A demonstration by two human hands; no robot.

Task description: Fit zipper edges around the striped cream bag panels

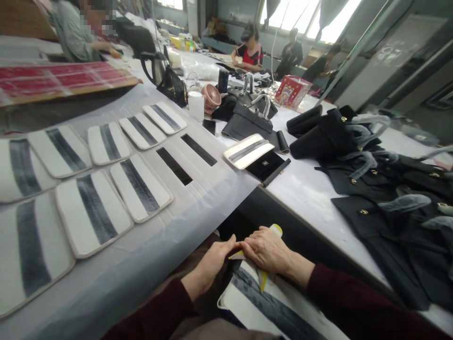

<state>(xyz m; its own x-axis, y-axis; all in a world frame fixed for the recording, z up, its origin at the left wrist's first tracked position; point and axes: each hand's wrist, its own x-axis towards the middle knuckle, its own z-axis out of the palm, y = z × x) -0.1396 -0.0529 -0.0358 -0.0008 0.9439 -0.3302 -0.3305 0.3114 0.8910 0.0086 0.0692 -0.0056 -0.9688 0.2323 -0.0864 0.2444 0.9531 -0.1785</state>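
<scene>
White striped panel, lying across the lap below the near bench edge, yellow-tipped strip held against it under the right grip, left grip pressed alongside, how firmly closed cannot be told

bright daylight glares through the far windows; wide-angle distortion bends the edges.

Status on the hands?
Left hand and right hand meeting on pale yellow strip. White-and-grey striped panel beneath. Black bag pieces on table, off to right.
</scene>
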